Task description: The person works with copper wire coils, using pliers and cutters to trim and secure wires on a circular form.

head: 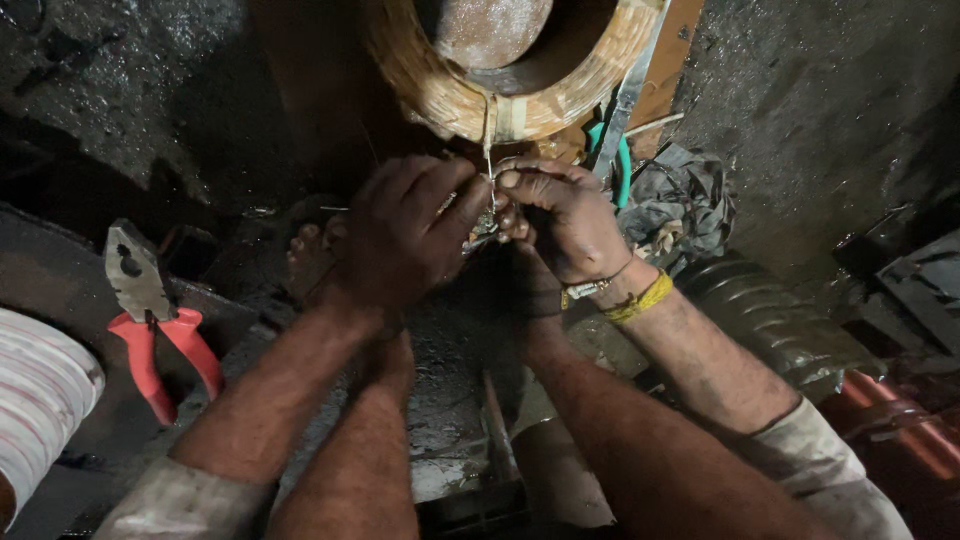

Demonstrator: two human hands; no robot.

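Both hands pinched on thin wire under wound coil.

Left hand [400, 235] curled tight, fingertips nipping the thin wire [489, 165] just below the coil [520, 105]; right hand [562, 220] closed likewise, thumb and forefinger gripping the same strand, knuckles almost touching the left. Wire running straight up to the coil's lower rim, at a pale band across the windings. Little room between hands and coil edge. Green-handled tool [622, 165] just beyond the right hand, crumpled rag [680, 200] beside it. Red-handled pliers [150, 310] well apart on the left, on a dark greasy surface [60, 270], open space around them. Ribbed hose [770, 320] close under the right forearm.
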